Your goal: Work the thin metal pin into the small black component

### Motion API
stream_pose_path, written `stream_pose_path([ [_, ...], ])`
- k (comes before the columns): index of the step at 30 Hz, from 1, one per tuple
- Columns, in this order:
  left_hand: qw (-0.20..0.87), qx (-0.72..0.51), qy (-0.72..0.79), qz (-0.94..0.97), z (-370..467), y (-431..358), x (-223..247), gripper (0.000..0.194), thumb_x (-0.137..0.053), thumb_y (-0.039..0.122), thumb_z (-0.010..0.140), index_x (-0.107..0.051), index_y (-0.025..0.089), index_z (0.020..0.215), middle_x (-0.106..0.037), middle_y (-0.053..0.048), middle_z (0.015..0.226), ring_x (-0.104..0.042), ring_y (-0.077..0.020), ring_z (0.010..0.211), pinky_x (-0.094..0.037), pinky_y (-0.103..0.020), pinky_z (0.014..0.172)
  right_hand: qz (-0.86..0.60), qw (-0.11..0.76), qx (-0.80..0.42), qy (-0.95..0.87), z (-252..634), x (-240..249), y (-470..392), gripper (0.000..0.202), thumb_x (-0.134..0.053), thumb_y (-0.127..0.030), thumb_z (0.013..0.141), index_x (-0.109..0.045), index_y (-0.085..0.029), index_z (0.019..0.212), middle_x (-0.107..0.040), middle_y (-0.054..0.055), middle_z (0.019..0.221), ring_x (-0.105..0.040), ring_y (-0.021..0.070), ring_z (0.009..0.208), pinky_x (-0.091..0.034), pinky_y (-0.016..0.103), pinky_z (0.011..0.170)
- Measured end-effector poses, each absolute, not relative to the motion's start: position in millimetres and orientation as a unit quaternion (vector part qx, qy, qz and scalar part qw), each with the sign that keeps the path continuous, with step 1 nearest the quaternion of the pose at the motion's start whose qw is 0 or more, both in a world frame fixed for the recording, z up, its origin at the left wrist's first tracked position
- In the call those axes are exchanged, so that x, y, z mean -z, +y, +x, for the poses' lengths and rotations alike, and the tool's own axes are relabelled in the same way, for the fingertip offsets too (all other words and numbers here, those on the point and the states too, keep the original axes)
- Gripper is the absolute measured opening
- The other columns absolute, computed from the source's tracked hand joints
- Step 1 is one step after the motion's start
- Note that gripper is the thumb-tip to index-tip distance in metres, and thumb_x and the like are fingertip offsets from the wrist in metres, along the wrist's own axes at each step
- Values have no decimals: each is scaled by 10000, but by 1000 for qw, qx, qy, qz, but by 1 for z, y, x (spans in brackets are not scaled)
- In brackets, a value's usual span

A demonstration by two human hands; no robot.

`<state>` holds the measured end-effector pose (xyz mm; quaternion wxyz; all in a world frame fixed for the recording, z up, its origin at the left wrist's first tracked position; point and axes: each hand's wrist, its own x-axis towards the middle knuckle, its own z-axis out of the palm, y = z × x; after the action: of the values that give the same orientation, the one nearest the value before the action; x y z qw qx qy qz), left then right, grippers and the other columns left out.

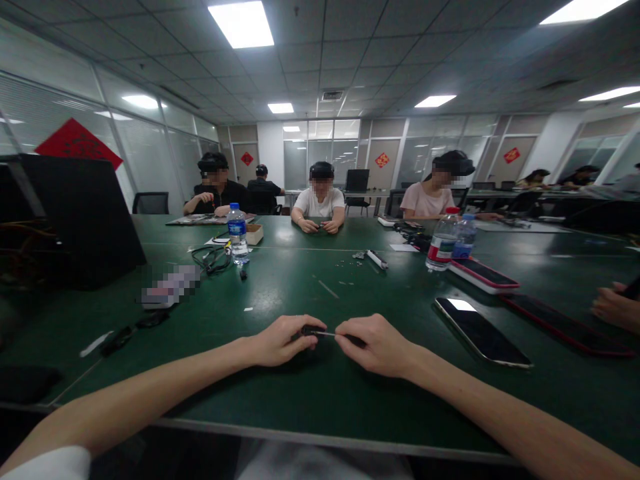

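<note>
Head view: The left hand grips a small black part, thumb and fingers clamped on it, just above the green table near its front edge. The right hand pinches a thin metal rod between thumb and fingers; the rod spans the gap between the hands and meets the black part. Whether it enters the part cannot be told. A phone lies right of the right hand, apart from it. A clear bottle with a red cap stands upright beyond the phone.
</note>
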<state>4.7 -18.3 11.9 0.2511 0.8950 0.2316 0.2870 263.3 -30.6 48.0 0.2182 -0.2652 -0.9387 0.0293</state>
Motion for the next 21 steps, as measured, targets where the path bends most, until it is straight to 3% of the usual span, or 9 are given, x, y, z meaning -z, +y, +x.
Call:
stream_pose_path([
  [4,342,-331,257,841,5,-17,-7,279,-509,324,993,-472,163,1218,-645,-65,999,-617,-125,716,-499,-245,662,-308,191,-26,-932,261,-45,-28,250,-474,-296,977,-699,-189,954,-714,38,807,-635,150,688,-441,241,649],
  [7,375,-339,291,813,5,-14,-5,279,-581,374,955,-503,164,1121,-618,-21,885,-570,-121,683,-452,-225,607,-322,190,-27,-927,260,-45,-28,261,-470,-312,979,-699,-187,982,-724,48,849,-650,161,727,-452,254,678],
  [12,423,-350,295,782,4,-7,-6,322,-664,426,892,-591,141,1021,-589,-14,874,-531,-135,756,-424,-236,659,-332,199,-31,-921,260,-45,-28,291,-451,-319,986,-699,-169,1007,-728,66,890,-661,171,757,-464,265,692],
  [21,560,-354,262,702,6,3,-1,505,-512,621,936,-561,119,913,-456,31,687,-411,-87,568,-297,-221,525,-346,240,-41,-906,260,-42,-27,262,-463,-292,979,-681,-161,1044,-729,73,947,-671,175,809,-502,285,744],
])
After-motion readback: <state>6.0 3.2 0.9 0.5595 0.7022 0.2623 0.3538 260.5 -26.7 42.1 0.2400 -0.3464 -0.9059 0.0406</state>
